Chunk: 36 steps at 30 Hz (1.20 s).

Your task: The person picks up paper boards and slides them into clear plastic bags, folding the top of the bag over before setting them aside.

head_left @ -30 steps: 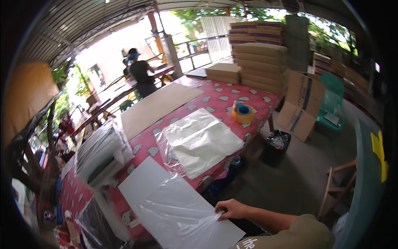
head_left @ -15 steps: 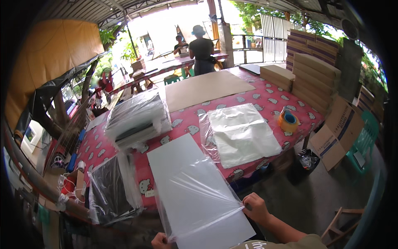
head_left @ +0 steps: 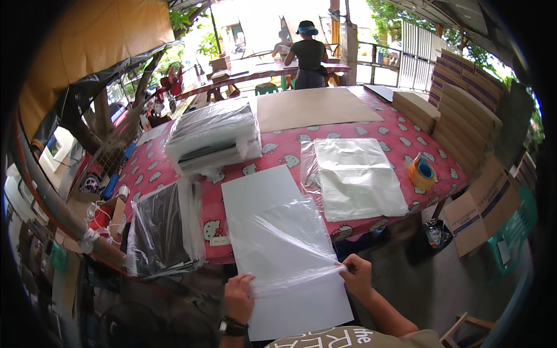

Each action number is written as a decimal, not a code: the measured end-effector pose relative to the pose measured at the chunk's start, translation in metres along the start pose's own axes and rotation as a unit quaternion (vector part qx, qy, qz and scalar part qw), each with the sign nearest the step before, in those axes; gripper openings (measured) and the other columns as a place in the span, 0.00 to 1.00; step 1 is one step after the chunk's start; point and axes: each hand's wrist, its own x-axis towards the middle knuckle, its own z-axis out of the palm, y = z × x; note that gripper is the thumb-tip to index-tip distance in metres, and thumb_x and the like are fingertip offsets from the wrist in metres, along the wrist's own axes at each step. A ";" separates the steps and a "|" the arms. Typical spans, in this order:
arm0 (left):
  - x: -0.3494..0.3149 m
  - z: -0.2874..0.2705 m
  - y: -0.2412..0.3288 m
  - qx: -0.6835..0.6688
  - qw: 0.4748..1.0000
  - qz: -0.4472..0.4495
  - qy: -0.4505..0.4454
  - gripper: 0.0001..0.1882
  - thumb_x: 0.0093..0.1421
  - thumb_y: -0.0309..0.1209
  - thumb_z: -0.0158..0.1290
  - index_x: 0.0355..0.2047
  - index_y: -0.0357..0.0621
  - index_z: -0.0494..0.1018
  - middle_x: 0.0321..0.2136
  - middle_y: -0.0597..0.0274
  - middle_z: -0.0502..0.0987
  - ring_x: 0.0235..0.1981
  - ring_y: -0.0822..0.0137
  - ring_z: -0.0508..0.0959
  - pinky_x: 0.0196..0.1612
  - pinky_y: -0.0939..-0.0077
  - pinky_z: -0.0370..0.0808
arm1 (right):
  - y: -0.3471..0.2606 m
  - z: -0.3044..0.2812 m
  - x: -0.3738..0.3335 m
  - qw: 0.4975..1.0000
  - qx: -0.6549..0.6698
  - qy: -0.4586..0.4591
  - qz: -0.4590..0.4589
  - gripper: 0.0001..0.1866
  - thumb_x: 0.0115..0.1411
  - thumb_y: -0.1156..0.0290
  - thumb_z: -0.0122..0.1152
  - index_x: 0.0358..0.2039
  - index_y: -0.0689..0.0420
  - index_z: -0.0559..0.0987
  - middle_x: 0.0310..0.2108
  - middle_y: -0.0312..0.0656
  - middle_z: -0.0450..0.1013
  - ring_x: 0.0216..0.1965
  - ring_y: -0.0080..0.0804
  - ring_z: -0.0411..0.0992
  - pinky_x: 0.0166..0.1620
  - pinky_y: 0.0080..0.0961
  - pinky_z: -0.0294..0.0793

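Note:
A long white board (head_left: 255, 194) lies partly on the table and juts out over its near edge toward me. Clear plastic film (head_left: 293, 239) wraps across its middle, stretched in creases, with its near edge bunched between my hands. My left hand (head_left: 239, 296) pinches the film at the board's left edge. At the right edge, my right hand (head_left: 357, 275) grips the other side of the film. The board's near end (head_left: 299, 316) shows bare below the film. Beyond the board's right side rests a stack of clear plastic sleeves (head_left: 362, 185).
A pink patterned cloth covers the table (head_left: 278, 152). Plastic-wrapped stacks (head_left: 212, 130) and dark wrapped boards (head_left: 162, 229) sit left. A brown sheet (head_left: 316, 107) lies at the back, tape rolls (head_left: 422, 173) and cartons (head_left: 464, 124) at right. A person (head_left: 309, 58) stands at a farther table.
My left hand has moved up and forward along the board's left edge, bringing its wrist into view. The film's near edge now runs more level across the board. The whole view has shifted.

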 end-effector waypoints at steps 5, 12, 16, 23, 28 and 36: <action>-0.014 -0.010 -0.021 0.039 0.995 -0.061 0.070 0.15 0.35 0.16 0.47 0.27 0.42 0.70 0.28 0.58 0.69 0.32 0.57 0.69 0.34 0.67 0.68 | 0.006 -0.008 -0.003 0.966 -0.176 0.037 -0.185 0.09 0.36 0.81 0.60 0.17 0.59 0.68 0.20 0.40 0.66 0.19 0.33 0.65 0.21 0.22 0.64; -0.049 -0.060 0.008 -0.125 0.980 -0.152 -0.028 0.10 0.34 0.17 0.47 0.20 0.40 0.70 0.27 0.56 0.70 0.28 0.59 0.71 0.32 0.72 0.69 | -0.007 -0.030 -0.043 0.967 -0.193 -0.116 -0.118 0.09 0.34 0.82 0.57 0.21 0.59 0.71 0.28 0.43 0.66 0.28 0.37 0.68 0.33 0.27 0.69; -0.076 -0.064 0.002 -0.195 0.946 -0.247 -0.078 0.08 0.34 0.16 0.46 0.18 0.38 0.69 0.26 0.57 0.70 0.26 0.66 0.72 0.29 0.79 0.68 | -0.021 -0.046 -0.052 0.946 -0.129 -0.295 0.043 0.10 0.38 0.81 0.56 0.25 0.57 0.74 0.27 0.43 0.67 0.29 0.36 0.69 0.37 0.25 0.69; -0.095 -0.046 -0.016 -0.398 0.832 -0.375 -0.094 0.04 0.39 0.17 0.47 0.18 0.36 0.67 0.25 0.61 0.71 0.26 0.72 0.72 0.28 0.82 0.69 | 0.000 -0.066 -0.036 0.912 0.110 -0.253 0.305 0.14 0.53 0.66 0.54 0.38 0.61 0.72 0.32 0.34 0.69 0.33 0.18 0.66 0.37 0.18 0.66; -0.119 -0.049 -0.036 -0.493 0.695 -0.476 -0.216 0.08 0.43 0.20 0.46 0.27 0.37 0.65 0.28 0.62 0.70 0.28 0.71 0.72 0.31 0.78 0.72 | 0.014 -0.033 -0.051 0.833 0.234 -0.334 0.373 0.15 0.55 0.68 0.51 0.41 0.61 0.68 0.31 0.36 0.70 0.29 0.18 0.67 0.33 0.17 0.68; -0.101 -0.012 0.004 -0.850 0.398 -0.333 0.092 0.40 0.48 0.46 0.48 0.56 0.44 0.44 0.53 0.51 0.55 0.51 0.54 0.61 0.49 0.54 0.63 | -0.021 0.022 -0.037 0.791 0.384 -0.272 0.392 0.15 0.54 0.74 0.49 0.43 0.61 0.64 0.29 0.42 0.69 0.18 0.27 0.69 0.18 0.18 0.68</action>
